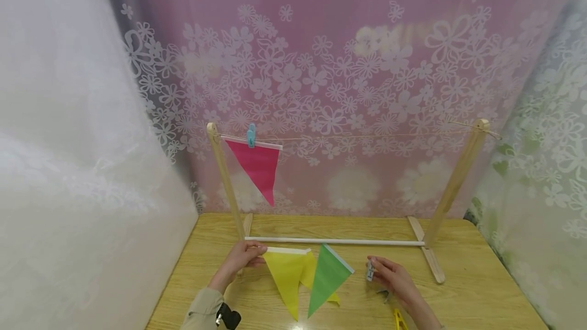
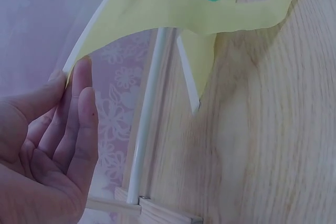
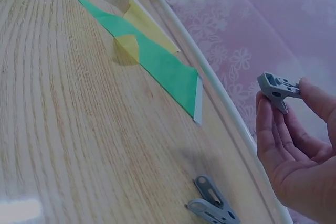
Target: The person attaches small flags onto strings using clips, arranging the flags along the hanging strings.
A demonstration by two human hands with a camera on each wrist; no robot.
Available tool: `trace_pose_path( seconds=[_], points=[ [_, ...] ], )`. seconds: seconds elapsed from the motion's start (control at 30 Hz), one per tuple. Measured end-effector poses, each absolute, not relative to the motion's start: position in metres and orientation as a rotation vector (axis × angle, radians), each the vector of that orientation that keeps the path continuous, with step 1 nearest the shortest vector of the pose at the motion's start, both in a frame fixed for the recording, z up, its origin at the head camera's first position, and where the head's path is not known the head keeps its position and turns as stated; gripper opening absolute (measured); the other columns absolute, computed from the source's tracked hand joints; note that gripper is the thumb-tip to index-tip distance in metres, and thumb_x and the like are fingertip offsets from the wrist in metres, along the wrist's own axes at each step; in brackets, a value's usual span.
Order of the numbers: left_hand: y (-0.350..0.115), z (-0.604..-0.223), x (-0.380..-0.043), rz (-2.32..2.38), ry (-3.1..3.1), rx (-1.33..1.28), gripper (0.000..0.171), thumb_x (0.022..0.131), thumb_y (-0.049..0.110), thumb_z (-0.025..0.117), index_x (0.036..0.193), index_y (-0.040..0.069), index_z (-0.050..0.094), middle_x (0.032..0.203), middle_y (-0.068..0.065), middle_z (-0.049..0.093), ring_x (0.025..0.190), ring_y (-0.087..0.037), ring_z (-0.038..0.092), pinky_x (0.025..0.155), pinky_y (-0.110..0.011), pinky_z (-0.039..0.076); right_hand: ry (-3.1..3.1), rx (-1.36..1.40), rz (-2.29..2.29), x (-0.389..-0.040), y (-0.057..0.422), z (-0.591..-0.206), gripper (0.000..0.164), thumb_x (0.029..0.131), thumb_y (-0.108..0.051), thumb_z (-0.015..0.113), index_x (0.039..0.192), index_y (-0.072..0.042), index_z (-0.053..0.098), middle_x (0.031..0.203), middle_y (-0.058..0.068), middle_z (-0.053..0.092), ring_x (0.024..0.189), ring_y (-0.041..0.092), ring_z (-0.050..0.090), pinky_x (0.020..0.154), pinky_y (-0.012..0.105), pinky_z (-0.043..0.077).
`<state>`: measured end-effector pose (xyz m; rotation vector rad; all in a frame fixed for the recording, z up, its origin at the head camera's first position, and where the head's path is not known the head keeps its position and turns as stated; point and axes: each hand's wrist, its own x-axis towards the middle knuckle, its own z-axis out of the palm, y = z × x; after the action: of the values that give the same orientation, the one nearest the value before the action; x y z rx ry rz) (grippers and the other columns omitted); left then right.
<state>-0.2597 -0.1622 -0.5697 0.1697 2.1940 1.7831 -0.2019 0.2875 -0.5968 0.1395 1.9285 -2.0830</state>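
My left hand (image 1: 243, 258) pinches a yellow triangular pennant (image 1: 285, 274) at one corner of its white top edge, so the cloth hangs above the table. In the right wrist view, a grey clothespin (image 3: 278, 88) is held between the thumb and fingers of my right hand (image 3: 299, 140). A green pennant (image 3: 157, 59) lies on the table over a second yellow pennant (image 3: 152, 24). Another grey clothespin (image 3: 212, 203) rests near my right hand. Up on the string, a blue clothespin (image 1: 251, 135) clips a pink pennant (image 1: 259, 167) at the left end.
A wooden stand spans the table (image 1: 477, 289), with a left post (image 1: 227, 182), a right post (image 1: 458, 177) and a white bar (image 1: 335, 241) low between them. A thin string (image 1: 367, 136) joins the post tops. A yellow clothespin (image 1: 399, 320) lies by my right forearm. Flowered curtains surround the table.
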Motion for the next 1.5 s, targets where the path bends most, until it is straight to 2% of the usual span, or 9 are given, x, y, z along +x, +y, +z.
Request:
trace_pose_path(
  seconds=[0.13,0.3,0.47,0.7,0.83,1.0,1.1,1.27,1.5],
  points=[
    [-0.158,-0.563,-0.26,1.787,2.2,0.172,0.034,0.102,0.025,0.064,0.117,-0.005,0.069,0.102,-0.015,0.074,0.084,-0.024,0.076,0.074,-0.033,0.063,2.026,0.171,-2.031,-0.201,0.286,-0.591,0.068,0.105,-0.033,0.058,0.151,0.011,0.035,0.14,0.012,0.059,0.108,0.017,0.067,0.091,0.03,0.058],
    [-0.153,-0.554,-0.26,1.799,2.201,0.202,0.039,0.102,0.027,0.064,0.119,-0.008,0.067,0.105,-0.013,0.073,0.085,-0.022,0.076,0.077,-0.035,0.063,2.107,0.196,-1.997,-0.2,0.285,-0.584,0.067,0.104,-0.035,0.058,0.151,0.009,0.039,0.141,0.015,0.058,0.107,0.017,0.066,0.095,0.036,0.057],
    [-0.146,-0.546,-0.262,1.814,2.188,0.212,0.039,0.102,0.027,0.064,0.119,-0.008,0.067,0.096,-0.007,0.074,0.083,-0.02,0.076,0.074,-0.031,0.063,2.152,0.273,-2.01,-0.2,0.283,-0.576,0.064,0.103,-0.035,0.062,0.149,0.005,0.044,0.131,0.01,0.064,0.103,0.017,0.066,0.095,0.039,0.057],
    [-0.137,-0.532,-0.264,1.827,2.175,0.223,0.042,0.102,0.028,0.064,0.122,-0.008,0.064,0.092,-0.015,0.076,0.085,-0.022,0.076,0.073,-0.03,0.062,2.178,0.314,-2.025,-0.198,0.28,-0.562,0.061,0.101,-0.035,0.064,0.147,0.002,0.048,0.13,0.005,0.066,0.101,0.014,0.066,0.096,0.04,0.057],
    [-0.132,-0.521,-0.263,1.823,2.176,0.249,0.04,0.102,0.028,0.064,0.121,-0.008,0.064,0.095,-0.021,0.075,0.087,-0.026,0.076,0.073,-0.03,0.062,2.163,0.31,-2.048,-0.198,0.28,-0.554,0.061,0.102,-0.035,0.063,0.148,0.002,0.047,0.126,0.003,0.066,0.1,0.014,0.065,0.095,0.039,0.057],
    [-0.127,-0.51,-0.264,1.814,2.176,0.3,0.038,0.102,0.027,0.064,0.118,-0.008,0.065,0.095,-0.02,0.076,0.089,-0.031,0.076,0.073,-0.03,0.062,2.163,0.286,-2.077,-0.198,0.281,-0.544,0.061,0.103,-0.034,0.061,0.149,0.004,0.045,0.122,0.001,0.068,0.098,0.011,0.066,0.095,0.036,0.057],
    [-0.124,-0.506,-0.265,1.804,2.177,0.311,0.036,0.102,0.026,0.064,0.115,-0.007,0.066,0.093,-0.017,0.076,0.087,-0.027,0.076,0.073,-0.03,0.062,2.174,0.263,-2.085,-0.198,0.281,-0.538,0.061,0.104,-0.033,0.06,0.149,0.005,0.043,0.127,0.003,0.066,0.099,0.01,0.066,0.095,0.034,0.057],
    [-0.12,-0.498,-0.266,1.789,2.189,0.323,0.034,0.101,0.027,0.065,0.113,-0.005,0.067,0.091,-0.013,0.077,0.084,-0.023,0.076,0.075,-0.032,0.063,2.195,0.224,-2.091,-0.2,0.28,-0.526,0.064,0.104,-0.035,0.06,0.15,0.005,0.042,0.14,0.015,0.059,0.101,0.008,0.067,0.094,0.032,0.057],
    [-0.114,-0.487,-0.267,1.789,2.196,0.378,0.035,0.101,0.028,0.066,0.113,-0.005,0.067,0.092,-0.02,0.076,0.088,-0.031,0.075,0.077,-0.036,0.063,2.22,0.12,-2.109,-0.206,0.276,-0.513,0.061,0.104,-0.032,0.06,0.149,0.006,0.042,0.144,0.018,0.055,0.105,0.005,0.066,0.097,0.034,0.056]
  ],
)
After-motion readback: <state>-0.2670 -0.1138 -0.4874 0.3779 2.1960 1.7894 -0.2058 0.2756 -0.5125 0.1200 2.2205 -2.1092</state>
